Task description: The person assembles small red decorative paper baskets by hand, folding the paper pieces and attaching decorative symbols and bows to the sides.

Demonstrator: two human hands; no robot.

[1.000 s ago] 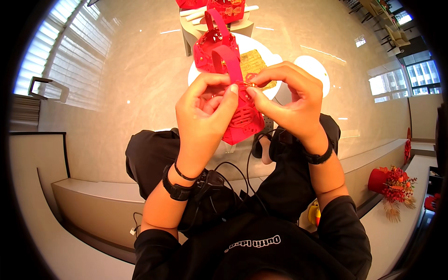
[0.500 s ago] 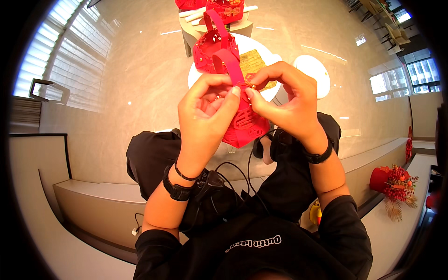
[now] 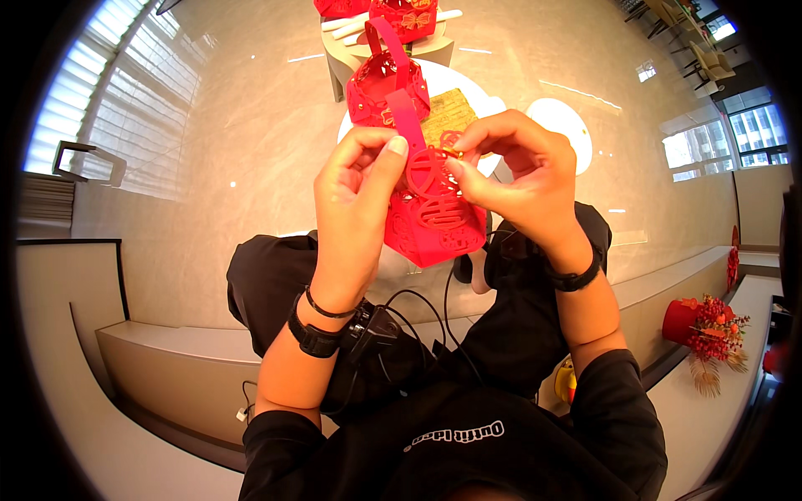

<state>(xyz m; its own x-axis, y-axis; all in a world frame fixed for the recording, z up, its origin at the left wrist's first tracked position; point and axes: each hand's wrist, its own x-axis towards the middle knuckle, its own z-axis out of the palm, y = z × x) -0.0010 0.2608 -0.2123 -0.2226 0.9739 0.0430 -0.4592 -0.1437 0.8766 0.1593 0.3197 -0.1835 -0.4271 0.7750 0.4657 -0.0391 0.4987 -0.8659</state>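
Observation:
A red cut-out basket (image 3: pixel 436 219) with openwork sides and a flat strap handle (image 3: pixel 406 121) is held up before me, above my knees. My left hand (image 3: pixel 361 179) is closed at its upper left edge, thumb and forefinger pinched beside the foot of the handle. My right hand (image 3: pixel 522 171) pinches at the upper right edge, next to a round cut-out ornament (image 3: pixel 424 171). Something thin and gold shows at its fingertips, too small to make out. Just beyond stands a second red basket (image 3: pixel 387 88) on a round white table (image 3: pixel 347 138).
A gold, textured slab (image 3: pixel 449 115) lies on the white table. A white round stool (image 3: pixel 561 134) stands to its right. Farther off, a beige table (image 3: pixel 341 63) bears more red baskets (image 3: pixel 405 18) and white rolls. A black cable (image 3: pixel 418 296) runs over my lap.
My left hand has shifted left, away from the right hand. The basket has turned, so its round ornament and front side now show more. The right hand has stayed nearly in place.

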